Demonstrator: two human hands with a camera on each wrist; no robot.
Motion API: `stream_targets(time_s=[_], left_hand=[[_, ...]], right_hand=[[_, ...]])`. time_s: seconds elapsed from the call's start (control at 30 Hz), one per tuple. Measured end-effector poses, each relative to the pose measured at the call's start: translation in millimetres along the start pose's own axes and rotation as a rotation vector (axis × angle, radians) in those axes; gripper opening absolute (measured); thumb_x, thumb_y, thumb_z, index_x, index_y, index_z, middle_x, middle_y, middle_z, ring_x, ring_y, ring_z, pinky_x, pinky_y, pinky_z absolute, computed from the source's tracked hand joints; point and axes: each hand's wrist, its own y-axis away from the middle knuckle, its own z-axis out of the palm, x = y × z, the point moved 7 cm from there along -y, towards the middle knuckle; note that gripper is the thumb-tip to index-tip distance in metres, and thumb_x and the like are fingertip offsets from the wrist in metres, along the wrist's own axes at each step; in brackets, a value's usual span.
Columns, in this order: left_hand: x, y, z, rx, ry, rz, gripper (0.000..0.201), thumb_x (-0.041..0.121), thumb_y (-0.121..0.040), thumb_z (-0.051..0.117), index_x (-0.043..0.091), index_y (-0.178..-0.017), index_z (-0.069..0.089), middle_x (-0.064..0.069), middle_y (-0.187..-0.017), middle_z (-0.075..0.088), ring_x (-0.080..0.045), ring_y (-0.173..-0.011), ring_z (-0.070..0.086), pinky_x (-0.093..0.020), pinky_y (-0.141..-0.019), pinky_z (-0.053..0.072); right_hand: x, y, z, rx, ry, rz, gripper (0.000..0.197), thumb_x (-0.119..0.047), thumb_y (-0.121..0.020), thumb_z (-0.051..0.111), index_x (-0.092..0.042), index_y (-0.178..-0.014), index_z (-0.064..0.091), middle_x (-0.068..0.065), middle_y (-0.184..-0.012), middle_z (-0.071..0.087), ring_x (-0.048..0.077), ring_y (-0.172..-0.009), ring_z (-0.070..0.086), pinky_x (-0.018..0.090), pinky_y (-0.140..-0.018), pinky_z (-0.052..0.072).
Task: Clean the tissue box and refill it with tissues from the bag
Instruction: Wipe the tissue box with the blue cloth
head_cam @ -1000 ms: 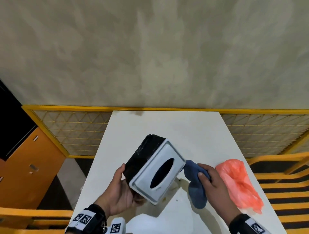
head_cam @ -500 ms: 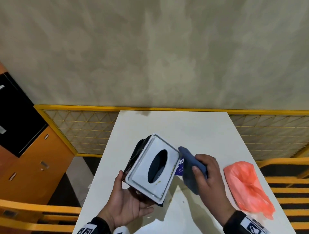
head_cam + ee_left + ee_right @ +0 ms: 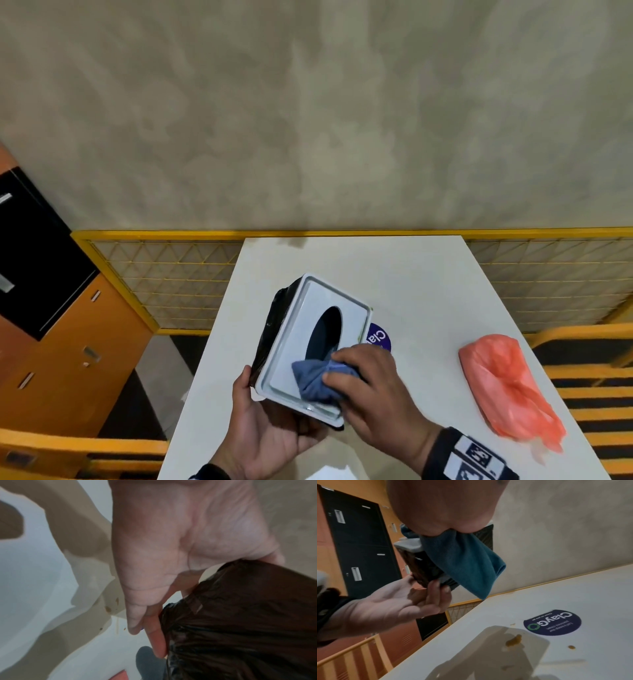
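Observation:
The tissue box [image 3: 305, 329] has a white top with a dark oval slot and black wrapped sides [image 3: 248, 622]. It is tilted above the table, its top facing me. My left hand [image 3: 263, 425] holds it from underneath, thumb on the left edge and fingers [image 3: 436, 592] curled under the black side. My right hand [image 3: 373, 390] grips a bunched blue cloth [image 3: 315, 380] and presses it on the near part of the white top, just below the slot. The cloth's tail [image 3: 467, 563] hangs down behind the palm. An orange-pink plastic bag [image 3: 507, 387] lies at the table's right.
The white table [image 3: 411, 281] carries a round purple sticker [image 3: 552, 622] and brown smears [image 3: 513, 640] under the box. A yellow mesh railing [image 3: 171, 274] runs behind and beside it. Orange and black lockers [image 3: 41, 274] stand at the left. White sheets [image 3: 34, 574] lie near the front edge.
My right hand brought the blue cloth from beside the box onto its white top. The left hand turned the box more upright, toward me.

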Motion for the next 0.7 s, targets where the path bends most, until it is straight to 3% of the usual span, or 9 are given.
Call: stream_targets(time_s=[0.1, 0.17, 0.23, 0.3, 0.4, 0.47, 0.53, 0.6, 0.7], left_hand=[[-4.4, 2.8, 1.9, -0.024, 0.012, -0.018, 0.101, 0.077, -0.07, 0.057, 0.002, -0.137, 0.062, -0.032, -0.143, 0.052, -0.044, -0.117, 0.048, -0.053, -0.096, 0.038], [-6.5, 3.2, -0.3, -0.027, 0.029, -0.042, 0.101, 0.074, -0.065, 0.067, 0.003, -0.137, 0.063, -0.032, -0.15, 0.046, -0.046, -0.124, 0.042, -0.058, -0.107, 0.03], [-8.0, 4.1, -6.9, 0.003, 0.029, -0.064, 0.099, 0.072, -0.061, 0.069, -0.002, -0.127, 0.069, -0.035, -0.151, 0.044, -0.048, -0.127, 0.039, -0.06, -0.118, 0.018], [-8.8, 6.9, -9.2, 0.012, 0.028, -0.078, 0.098, 0.072, -0.061, 0.068, -0.004, -0.123, 0.07, -0.034, -0.151, 0.044, -0.048, -0.126, 0.038, -0.06, -0.119, 0.015], [-12.4, 10.1, -11.7, 0.012, 0.012, -0.114, 0.101, 0.075, -0.064, 0.068, 0.0, -0.132, 0.065, -0.031, -0.145, 0.048, -0.044, -0.122, 0.036, -0.059, -0.111, 0.023], [-15.5, 11.1, -11.7, 0.005, 0.029, -0.156, 0.103, 0.078, -0.065, 0.067, 0.001, -0.134, 0.064, -0.03, -0.142, 0.049, -0.043, -0.122, 0.035, -0.059, -0.112, 0.022], [-19.1, 10.7, -12.7, -0.011, 0.043, -0.201, 0.109, 0.078, -0.058, 0.073, 0.001, -0.135, 0.065, -0.031, -0.14, 0.049, -0.045, -0.118, 0.039, -0.059, -0.108, 0.027], [-20.8, 9.0, -14.4, -0.032, 0.035, -0.24, 0.124, 0.085, -0.05, 0.073, 0.002, -0.14, 0.059, -0.034, -0.133, 0.048, -0.046, -0.106, 0.047, -0.057, -0.097, 0.035], [-18.2, 4.1, -18.7, -0.043, -0.001, -0.301, 0.136, 0.1, -0.055, 0.052, 0.002, -0.148, 0.048, -0.038, -0.131, 0.051, -0.05, -0.105, 0.054, -0.052, -0.087, 0.041]], right_hand=[[17.4, -3.8, -9.7, 0.049, 0.02, 0.071, 0.018, -0.024, -0.094, 0.051, -0.02, -0.111, 0.056, 0.003, -0.118, 0.05, 0.024, -0.099, 0.053, 0.033, -0.086, 0.04], [31.5, -5.3, -15.2, 0.093, 0.034, 0.131, 0.02, -0.022, -0.093, 0.054, -0.019, -0.112, 0.056, 0.002, -0.118, 0.049, 0.025, -0.1, 0.052, 0.035, -0.088, 0.041], [46.1, -5.7, -20.9, 0.142, 0.021, 0.214, 0.024, -0.019, -0.089, 0.054, -0.02, -0.113, 0.055, 0.001, -0.118, 0.049, 0.025, -0.102, 0.051, 0.035, -0.09, 0.041], [58.6, -6.5, -26.0, 0.181, -0.017, 0.286, 0.025, -0.019, -0.089, 0.052, -0.019, -0.114, 0.054, 0.001, -0.118, 0.048, 0.023, -0.106, 0.049, 0.03, -0.095, 0.039], [73.5, -7.5, -30.2, 0.228, -0.179, 0.417, 0.024, -0.02, -0.089, 0.049, -0.02, -0.113, 0.054, -0.001, -0.115, 0.047, 0.008, -0.111, 0.049, 0.015, -0.098, 0.036], [81.5, -7.2, -32.6, 0.263, -0.282, 0.546, 0.018, -0.02, -0.09, 0.052, -0.026, -0.107, 0.055, -0.004, -0.11, 0.053, -0.002, -0.108, 0.05, 0.007, -0.092, 0.036], [90.8, -1.6, -30.3, 0.292, -0.411, 0.719, 0.019, -0.017, -0.093, 0.058, -0.033, -0.101, 0.056, -0.012, -0.104, 0.061, 0.0, -0.101, 0.057, 0.006, -0.083, 0.041], [98.0, 6.7, -26.1, 0.316, -0.537, 0.832, 0.023, -0.01, -0.093, 0.062, -0.032, -0.101, 0.058, -0.019, -0.1, 0.064, 0.001, -0.098, 0.06, 0.009, -0.08, 0.046], [104.8, 17.6, -21.3, 0.291, -0.581, 0.9, 0.022, -0.007, -0.09, 0.066, -0.026, -0.099, 0.062, -0.019, -0.098, 0.066, 0.002, -0.095, 0.062, 0.016, -0.08, 0.048]])
